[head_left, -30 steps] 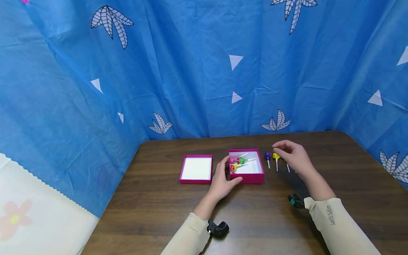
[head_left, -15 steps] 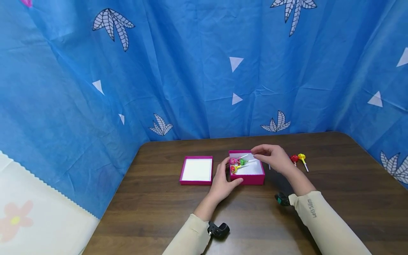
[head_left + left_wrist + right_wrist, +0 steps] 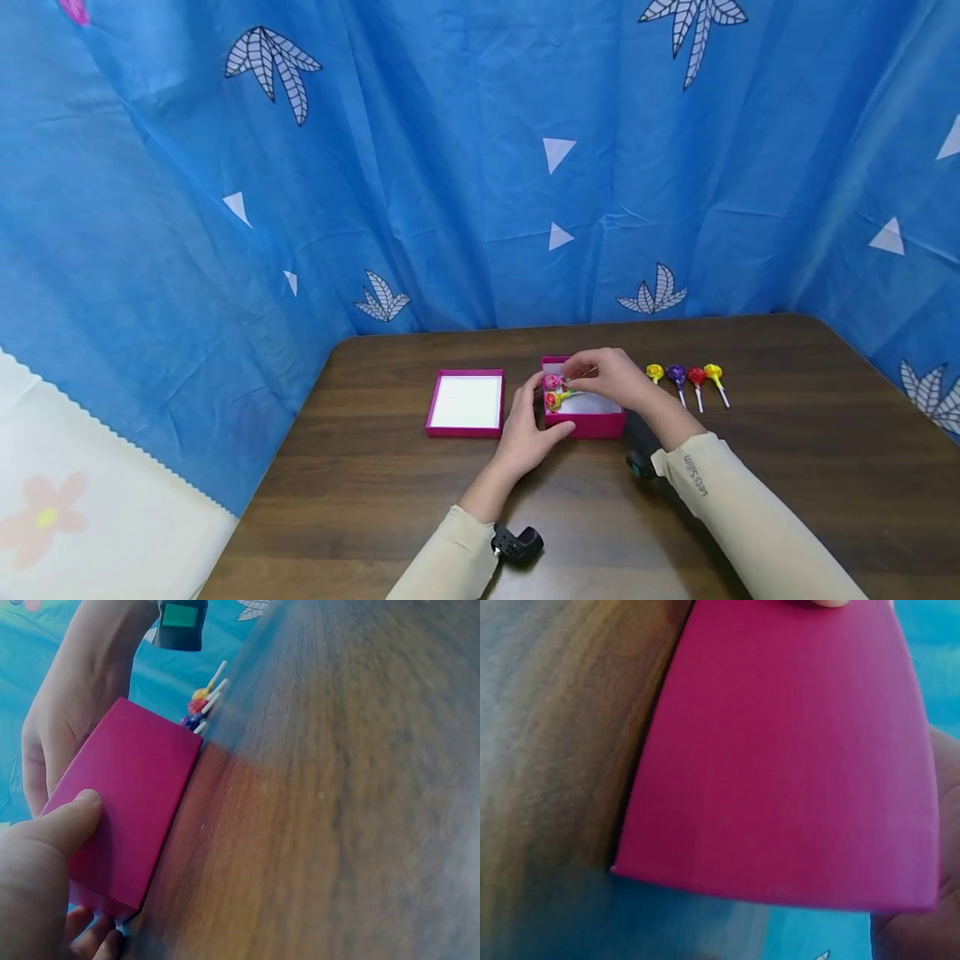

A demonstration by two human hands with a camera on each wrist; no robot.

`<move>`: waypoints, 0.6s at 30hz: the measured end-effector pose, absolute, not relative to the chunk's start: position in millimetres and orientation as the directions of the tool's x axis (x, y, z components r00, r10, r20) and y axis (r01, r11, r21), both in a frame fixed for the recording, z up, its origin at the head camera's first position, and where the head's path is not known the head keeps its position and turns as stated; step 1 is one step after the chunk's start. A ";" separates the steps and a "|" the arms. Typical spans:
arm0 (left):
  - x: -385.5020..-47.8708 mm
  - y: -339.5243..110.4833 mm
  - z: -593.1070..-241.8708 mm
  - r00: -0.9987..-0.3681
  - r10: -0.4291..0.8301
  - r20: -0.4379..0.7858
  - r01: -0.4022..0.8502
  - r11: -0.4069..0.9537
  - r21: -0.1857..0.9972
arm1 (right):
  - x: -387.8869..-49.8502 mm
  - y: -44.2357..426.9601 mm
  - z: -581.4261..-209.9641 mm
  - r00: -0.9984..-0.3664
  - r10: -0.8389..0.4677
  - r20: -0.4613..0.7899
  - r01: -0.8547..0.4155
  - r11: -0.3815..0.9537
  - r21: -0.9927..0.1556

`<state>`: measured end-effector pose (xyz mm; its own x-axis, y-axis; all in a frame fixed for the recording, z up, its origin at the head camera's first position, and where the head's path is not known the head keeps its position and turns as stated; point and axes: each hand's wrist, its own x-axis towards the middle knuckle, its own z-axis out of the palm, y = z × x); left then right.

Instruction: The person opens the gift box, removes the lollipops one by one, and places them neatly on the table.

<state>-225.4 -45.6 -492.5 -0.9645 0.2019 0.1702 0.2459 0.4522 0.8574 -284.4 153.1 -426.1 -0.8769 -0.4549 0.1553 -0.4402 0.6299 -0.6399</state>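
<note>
Left hand (image 3: 523, 432) gripping the pink box (image 3: 588, 427) on the desk (image 3: 375, 492), thumb against its front wall, right hand (image 3: 617, 379) over the lollipops inside (image 3: 552, 401), unclear whether its fingers pinch one, more lollipops (image 3: 677, 375) lined up rightward.

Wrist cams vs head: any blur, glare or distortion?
Head: mostly crisp, with soft glare on the table at bottom centre and a shadow just right of the box. Left wrist: hazy, lollipops lacking fine detail, bluish sheen across the table. Right wrist: soft too, the box filling much of the frame, its edges bowed.
</note>
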 end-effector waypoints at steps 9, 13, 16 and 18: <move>-225.0 -45.9 -491.0 -0.960 0.215 0.178 0.258 0.440 0.860 | -291.0 141.7 -424.4 -0.855 -0.513 0.081 -0.453 0.659 -0.601; -224.5 -46.5 -491.6 -0.960 0.217 0.179 0.260 0.445 0.857 | -291.0 136.1 -426.4 -0.850 -0.523 0.058 -0.451 0.668 -0.593; -224.7 -46.9 -492.7 -0.959 0.216 0.185 0.266 0.449 0.853 | -291.8 132.2 -428.9 -0.838 -0.542 0.054 -0.471 0.672 -0.571; -224.9 -47.1 -493.1 -0.958 0.217 0.186 0.268 0.450 0.852 | -292.0 130.6 -430.7 -0.834 -0.549 0.053 -0.482 0.681 -0.551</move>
